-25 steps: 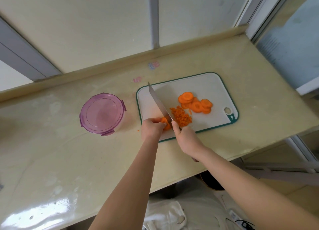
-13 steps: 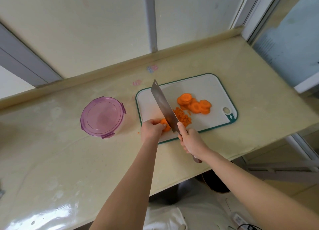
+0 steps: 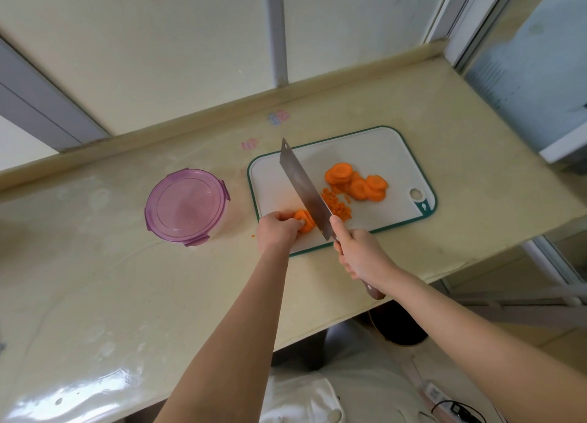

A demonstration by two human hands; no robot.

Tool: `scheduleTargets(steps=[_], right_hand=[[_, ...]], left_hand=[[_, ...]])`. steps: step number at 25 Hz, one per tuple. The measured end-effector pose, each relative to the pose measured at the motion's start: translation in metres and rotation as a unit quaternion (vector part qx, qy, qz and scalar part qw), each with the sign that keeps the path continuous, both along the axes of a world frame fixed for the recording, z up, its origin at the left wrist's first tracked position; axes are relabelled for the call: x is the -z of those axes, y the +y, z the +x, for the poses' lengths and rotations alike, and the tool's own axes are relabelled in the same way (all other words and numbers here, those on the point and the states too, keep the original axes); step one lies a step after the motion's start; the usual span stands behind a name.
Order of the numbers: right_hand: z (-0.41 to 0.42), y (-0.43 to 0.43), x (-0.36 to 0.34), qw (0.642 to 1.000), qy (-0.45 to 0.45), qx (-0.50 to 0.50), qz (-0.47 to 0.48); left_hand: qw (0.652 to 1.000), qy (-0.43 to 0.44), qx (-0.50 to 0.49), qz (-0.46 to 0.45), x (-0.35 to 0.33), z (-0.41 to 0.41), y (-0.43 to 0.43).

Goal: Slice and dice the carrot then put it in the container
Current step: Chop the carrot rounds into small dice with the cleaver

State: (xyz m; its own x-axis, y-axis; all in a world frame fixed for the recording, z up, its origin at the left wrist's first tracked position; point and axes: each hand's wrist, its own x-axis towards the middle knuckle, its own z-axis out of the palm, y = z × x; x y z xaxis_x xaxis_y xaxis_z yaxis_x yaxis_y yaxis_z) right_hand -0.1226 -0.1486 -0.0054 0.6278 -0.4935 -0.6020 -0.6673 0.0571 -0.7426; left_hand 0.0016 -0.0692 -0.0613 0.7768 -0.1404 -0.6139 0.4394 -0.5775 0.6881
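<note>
A white cutting board point(image 3: 374, 149) with a green rim lies on the counter. On it are a pile of round carrot slices point(image 3: 357, 181) and a heap of diced carrot point(image 3: 338, 205). My left hand point(image 3: 274, 228) pinches a small stack of carrot slices point(image 3: 303, 220) at the board's near left corner. My right hand point(image 3: 360, 255) grips the wooden handle of a cleaver point(image 3: 305, 189). Its blade is tilted, with the heel down beside the held slices and the tip raised. A round container with a purple lid point(image 3: 185, 206) stands left of the board.
The beige counter point(image 3: 95, 295) runs left with a glossy wet-looking sheen. A low ledge and wall panels back it. One tiny carrot bit point(image 3: 253, 235) lies on the counter left of the board. The counter's front edge passes just under my right wrist.
The cleaver's blade has tilted, so more of its flat side shows, and its tip has risen. My left hand still holds the carrot stack in the same spot.
</note>
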Motion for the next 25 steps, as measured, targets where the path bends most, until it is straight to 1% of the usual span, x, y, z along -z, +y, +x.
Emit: scheduleTargets(steps=[3,8,18,21,25], right_hand=[[0.002,0.003,0.002,1.0,0.011,-0.011,0.001],[0.005,0.004,0.006,0.998,0.036,-0.039,-0.029],[0.016,0.01,0.009,0.98,0.083,-0.114,-0.143],[0.019,0.01,0.011,0.976,0.086,-0.119,-0.159],[0.028,0.014,0.015,0.969,0.074,-0.155,-0.178]], left_hand=[[1.0,-0.002,0.0,0.001,0.0,0.0,0.0],[1.0,-0.001,-0.002,-0.005,0.002,0.0,0.0],[1.0,0.013,-0.015,-0.004,0.002,0.0,-0.003],[1.0,0.017,-0.015,-0.006,0.002,0.001,-0.003],[1.0,0.012,-0.006,-0.005,0.0,-0.001,-0.002]])
